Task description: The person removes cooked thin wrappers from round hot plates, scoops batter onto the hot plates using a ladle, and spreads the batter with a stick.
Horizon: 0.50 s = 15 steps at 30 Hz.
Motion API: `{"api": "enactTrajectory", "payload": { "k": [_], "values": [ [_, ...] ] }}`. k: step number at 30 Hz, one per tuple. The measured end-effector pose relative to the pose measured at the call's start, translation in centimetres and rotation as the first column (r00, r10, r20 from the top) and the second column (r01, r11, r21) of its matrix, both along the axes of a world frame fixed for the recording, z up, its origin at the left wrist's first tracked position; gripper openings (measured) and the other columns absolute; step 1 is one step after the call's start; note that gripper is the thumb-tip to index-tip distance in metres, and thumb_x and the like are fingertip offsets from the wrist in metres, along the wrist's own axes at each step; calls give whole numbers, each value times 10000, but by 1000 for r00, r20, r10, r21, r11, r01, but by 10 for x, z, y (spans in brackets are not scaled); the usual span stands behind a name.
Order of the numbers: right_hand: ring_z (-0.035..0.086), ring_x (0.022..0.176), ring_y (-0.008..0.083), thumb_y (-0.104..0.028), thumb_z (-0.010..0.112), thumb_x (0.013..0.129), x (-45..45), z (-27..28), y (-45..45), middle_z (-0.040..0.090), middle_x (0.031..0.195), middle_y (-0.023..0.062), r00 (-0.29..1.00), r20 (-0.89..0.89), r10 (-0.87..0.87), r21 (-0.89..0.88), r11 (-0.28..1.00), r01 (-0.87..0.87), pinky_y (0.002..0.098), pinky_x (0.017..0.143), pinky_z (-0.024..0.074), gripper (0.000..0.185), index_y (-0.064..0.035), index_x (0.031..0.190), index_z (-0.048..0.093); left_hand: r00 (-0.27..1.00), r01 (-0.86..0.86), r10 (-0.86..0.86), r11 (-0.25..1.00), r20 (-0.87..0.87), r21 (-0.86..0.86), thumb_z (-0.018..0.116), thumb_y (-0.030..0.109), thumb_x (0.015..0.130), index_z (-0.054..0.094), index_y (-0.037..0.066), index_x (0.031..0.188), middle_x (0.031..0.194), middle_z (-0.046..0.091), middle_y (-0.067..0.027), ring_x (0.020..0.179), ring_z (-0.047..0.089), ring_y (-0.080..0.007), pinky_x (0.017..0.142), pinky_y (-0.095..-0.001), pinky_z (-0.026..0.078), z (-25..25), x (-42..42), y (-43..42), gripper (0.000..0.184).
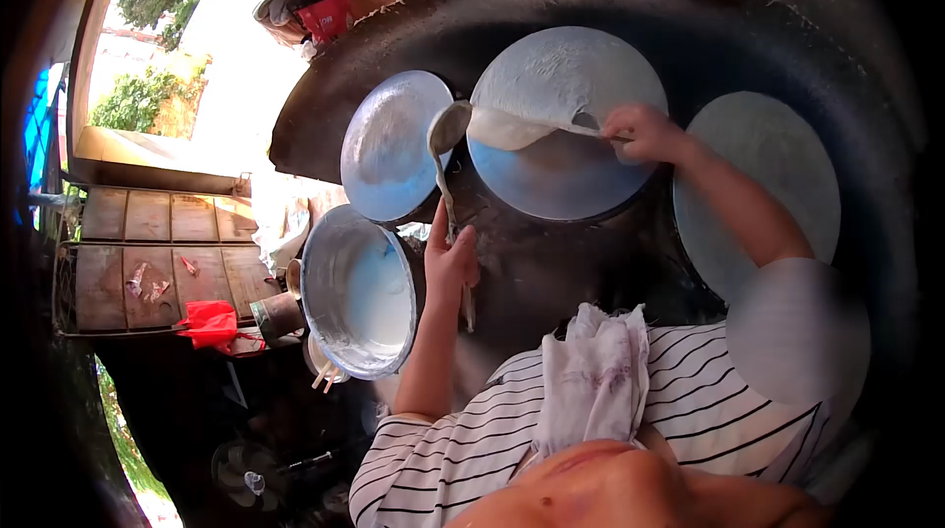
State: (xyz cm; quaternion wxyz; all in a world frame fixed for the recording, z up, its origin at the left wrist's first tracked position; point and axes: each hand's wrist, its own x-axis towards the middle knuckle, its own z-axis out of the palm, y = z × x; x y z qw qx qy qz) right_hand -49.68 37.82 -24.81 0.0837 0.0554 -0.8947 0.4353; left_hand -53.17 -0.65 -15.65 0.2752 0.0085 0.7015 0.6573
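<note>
My left hand (450,257) is closed around the handle of a ladle (450,129), whose bowl hangs between two round griddle plates. Wet batter coats the ladle. Over the middle griddle plate (561,184), my right hand (645,134) grips a thin, pale spreader (581,128), its far end lying at the batter. A pale sheet of batter (541,75) covers the upper part of that plate, its lower edge uneven. Below and left of the ladle, a metal pot (313,307) holds white batter, close to my left forearm.
A left griddle plate (394,149) has a whitish film. The right griddle plate (763,193), partly behind my right arm, is covered by a pale layer. A dark curved rim (335,85) surrounds the plates. Left stand a tiled ledge (148,218), a red bag (209,324) and a fan (246,474).
</note>
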Motion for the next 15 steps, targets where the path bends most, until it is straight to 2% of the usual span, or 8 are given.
{"api": "enactTrajectory", "payload": {
  "k": [1,2,5,6,10,13,14,15],
  "values": [
    [617,897,279,19,606,604,-11,6,18,656,930,120,1000,10,24,-54,998,-23,335,797,478,307,-28,893,695,997,55,-59,996,-58,-71,560,100,907,256,196,1460,502,335,51,357,318,-62,324,-229,275,-2,-2,-5,638],
    [626,903,271,14,609,591,-29,-6,25,664,940,127,996,32,-86,-95,992,89,325,798,480,318,-16,896,692,993,107,-111,991,-43,-75,556,76,904,252,190,1463,487,362,48,345,344,-65,317,-235,294,-6,-5,-2,647],
    [632,883,274,13,609,572,-57,-16,2,668,945,134,997,-69,26,-9,1000,-27,343,764,491,336,-21,893,700,982,153,-173,965,-77,-215,543,33,891,257,170,1463,520,454,42,348,375,-49,325,-222,303,-27,-2,3,654],
    [636,851,261,7,617,557,-45,-9,-6,671,937,130,994,-86,74,-13,997,-75,348,706,491,360,-29,905,705,983,170,-182,965,-41,-197,536,32,892,256,164,1464,531,465,41,348,375,-50,325,-219,304,-20,9,-5,650],
    [637,832,232,-26,638,574,1,23,17,677,933,108,952,274,137,-109,988,-111,323,705,494,373,-49,940,709,977,211,-206,958,46,-194,513,34,899,261,162,1463,561,487,34,357,386,-53,330,-214,308,-4,34,-32,631],
    [637,805,217,-34,635,567,-24,11,9,680,902,100,973,167,-162,-29,985,169,319,693,494,385,-59,943,713,966,259,-256,944,43,-205,503,37,903,268,168,1462,544,462,39,363,391,-55,335,-217,314,-14,24,-8,620],
    [635,793,213,-30,633,561,-36,-16,11,680,878,96,1000,-28,-6,-49,999,5,316,678,489,387,-59,938,711,967,256,-252,949,46,-185,503,50,909,282,170,1457,530,435,42,366,392,-56,339,-221,318,-20,26,-3,604],
    [635,799,218,-28,631,560,-25,-9,17,680,883,98,999,-13,31,-41,999,-32,320,682,490,385,-56,936,709,971,240,-239,956,25,-169,498,55,912,293,167,1452,525,425,43,361,389,-58,334,-223,320,-19,33,-9,589]
  ]
}}
